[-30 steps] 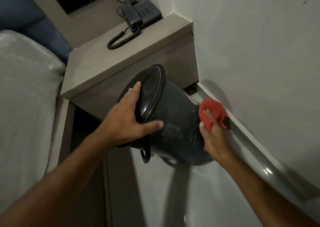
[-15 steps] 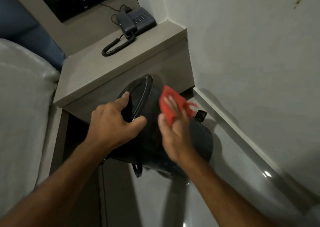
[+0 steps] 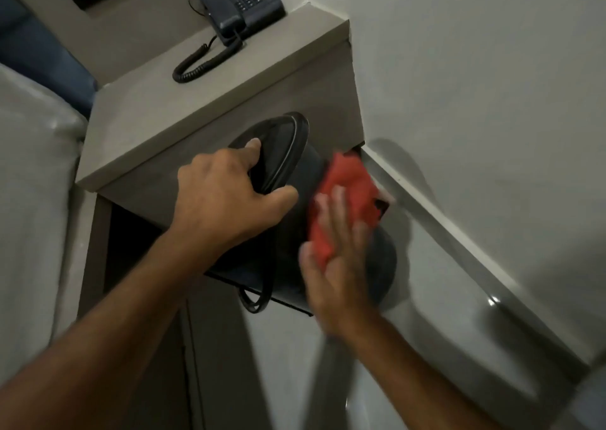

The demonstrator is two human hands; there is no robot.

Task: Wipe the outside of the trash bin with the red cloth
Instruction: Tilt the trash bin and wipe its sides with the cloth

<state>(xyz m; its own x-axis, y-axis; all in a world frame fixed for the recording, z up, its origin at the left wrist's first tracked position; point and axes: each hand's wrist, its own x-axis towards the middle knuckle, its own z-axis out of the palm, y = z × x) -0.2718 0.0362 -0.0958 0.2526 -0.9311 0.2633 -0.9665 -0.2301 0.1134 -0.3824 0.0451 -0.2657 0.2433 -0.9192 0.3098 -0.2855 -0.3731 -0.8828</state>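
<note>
- The black trash bin (image 3: 383,265) is tipped on its side, raised off the pale floor (image 3: 442,347), with its lidded end toward the far left and its base toward the near right. It sits in front of the grey nightstand (image 3: 210,111), close to the wall's skirting (image 3: 459,233).
- The left hand (image 3: 226,197) is clamped on the lid (image 3: 282,154), thumb on the bin's side and fingers over the lid face. This grip is the same as half a second ago, so the bin stays braced.
- The right hand (image 3: 331,265) lies flat with fingers spread, pressing the red cloth (image 3: 347,200) against the bin's upper side wall. It is motion-blurred.
- A second ago the cloth was at the base end by the skirting; half a second ago it had swept up near the lid; now it sits mid-wall again, shifted back to the right. This looks like a back-and-forth stroke along the barrel.
- The top and right of the wall appear to be getting covered, while the underside and the part under the left hand likely remain unwiped; the bin would need turning.
- The loose black handle (image 3: 259,295) hangs below, clear of the cloth.
- A corded telephone (image 3: 242,6) rests on the nightstand, well apart.
</note>
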